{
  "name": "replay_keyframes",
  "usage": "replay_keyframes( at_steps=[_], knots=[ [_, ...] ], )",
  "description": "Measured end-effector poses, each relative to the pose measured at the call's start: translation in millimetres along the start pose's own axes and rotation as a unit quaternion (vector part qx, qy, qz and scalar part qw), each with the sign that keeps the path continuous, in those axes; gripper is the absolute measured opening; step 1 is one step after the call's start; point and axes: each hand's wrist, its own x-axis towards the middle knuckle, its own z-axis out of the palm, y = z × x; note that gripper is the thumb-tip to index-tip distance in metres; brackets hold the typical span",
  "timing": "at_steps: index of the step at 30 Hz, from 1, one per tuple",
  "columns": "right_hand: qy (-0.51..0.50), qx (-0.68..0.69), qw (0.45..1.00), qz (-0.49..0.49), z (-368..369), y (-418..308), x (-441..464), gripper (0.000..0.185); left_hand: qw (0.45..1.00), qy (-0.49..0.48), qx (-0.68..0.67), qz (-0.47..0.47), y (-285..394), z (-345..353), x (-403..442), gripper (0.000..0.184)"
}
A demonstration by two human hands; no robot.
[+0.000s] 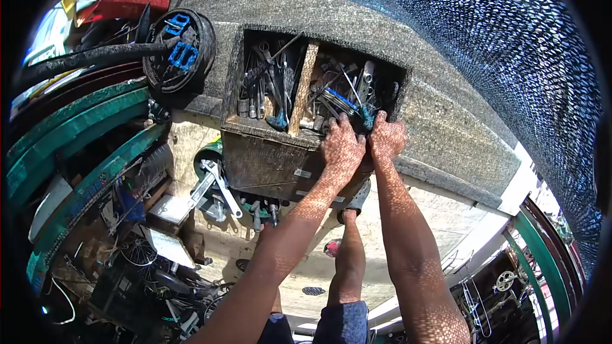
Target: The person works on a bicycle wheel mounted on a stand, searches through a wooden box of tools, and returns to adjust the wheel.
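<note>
A wooden tool box [273,131] stands in front of me, split by a wooden divider [304,87]. Over its front edge, on the right-hand side, my left hand [344,146] is closed with curled fingers among the tools. Close beside it, near the front right corner, my right hand [387,138] is also closed. What the fingers hold is hidden. Just beyond them lie a screwdriver with a teal handle [367,117] and a blue strip-like tool [341,100]. The left compartment holds spanners, sockets and another teal handle [276,120].
A round black container [205,38] with blue pedals [183,55] stands at left. Spanners [220,188] hang below the box. Green curved beams [76,121] and bicycle parts crowd the lower left. Blue netting [510,38] hangs at upper right.
</note>
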Motion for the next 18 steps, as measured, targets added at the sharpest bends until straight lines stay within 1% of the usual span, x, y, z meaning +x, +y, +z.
replay_keyframes(
  at_steps=[2, 3, 5, 7, 8, 11, 14, 15, 17, 18],
  knots=[
    [-0.013, 0.005, 1.0, -0.001, -1, -1, -1, 0.061, 0.997, -0.069, -0.042, -0.013, -8, -16, 7, 0.044],
    [-0.012, 0.005, 1.0, -0.001, -1, -2, -1, 0.061, 0.997, -0.068, -0.042, -0.012, -12, -24, 10, 0.044],
    [-0.008, -0.002, 1.0, -0.005, 2, -1, 0, 0.061, 0.986, -0.166, 0.011, 0.003, -20, -43, 14, 0.045],
    [-0.003, -0.009, 1.0, -0.007, 4, 2, 1, 0.061, 0.962, -0.263, 0.065, 0.02, -27, -54, 16, 0.046],
    [-0.002, -0.009, 1.0, -0.005, 4, 3, 3, 0.061, 0.962, -0.264, 0.066, 0.023, -29, -55, 15, 0.046],
    [-0.006, -0.014, 1.0, -0.007, 7, 5, 4, 0.061, 0.987, -0.135, 0.066, 0.06, -43, -58, 2, 0.048],
    [-0.012, -0.012, 1.0, -0.005, 7, 4, 4, 0.061, 0.989, 0.035, -0.001, 0.144, -32, -51, 16, 0.052],
    [-0.016, -0.009, 1.0, -0.001, 6, 4, 4, 0.062, 0.989, 0.035, -0.003, 0.146, -20, -47, 28, 0.052],
    [-0.027, -0.005, 1.0, 0.005, 5, 4, 4, 0.063, 0.957, 0.077, -0.02, 0.278, 1, -42, 51, 0.052],
    [-0.026, -0.007, 1.0, 0.004, 5, 4, 4, 0.063, 0.957, 0.077, -0.023, 0.277, 3, -40, 60, 0.052]
  ],
)
